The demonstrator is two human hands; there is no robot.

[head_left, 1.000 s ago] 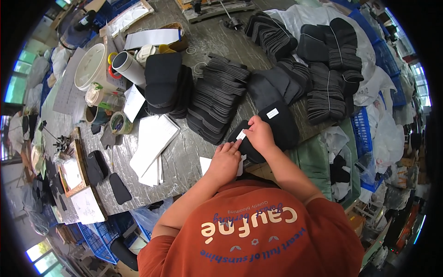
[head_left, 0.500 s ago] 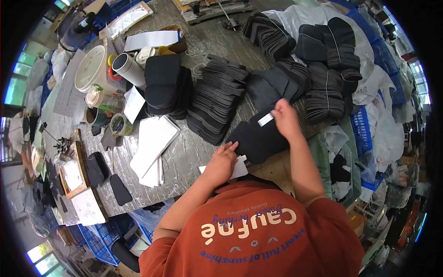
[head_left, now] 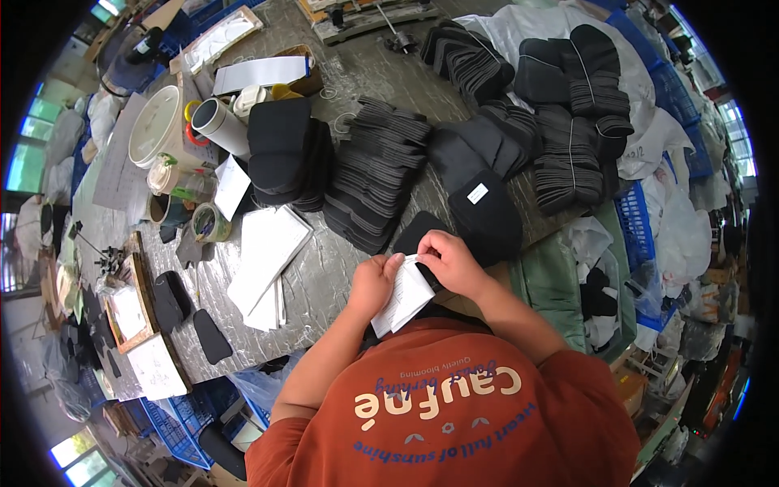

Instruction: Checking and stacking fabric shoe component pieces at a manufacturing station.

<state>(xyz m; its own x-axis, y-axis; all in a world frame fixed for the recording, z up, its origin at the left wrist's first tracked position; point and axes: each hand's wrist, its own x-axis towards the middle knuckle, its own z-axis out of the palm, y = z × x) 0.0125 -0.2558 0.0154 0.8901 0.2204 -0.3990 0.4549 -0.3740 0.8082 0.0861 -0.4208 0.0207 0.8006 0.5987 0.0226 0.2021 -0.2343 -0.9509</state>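
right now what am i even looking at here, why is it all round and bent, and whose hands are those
This is one picture from a wide fisheye camera worn on a person's head, looking down. That lens bends straight edges and makes the round black border. There is no machine: the two bare hands belong to the person wearing the camera, in an orange shirt.

The left hand holds a small stack of white sheets, and the right hand pinches at its top edge.

In front of them is a work table crowded with stacks of flat black pieces. One black piece with a white sticker lies just beyond the hands. To the left are more white sheets, a white bucket and tape rolls.
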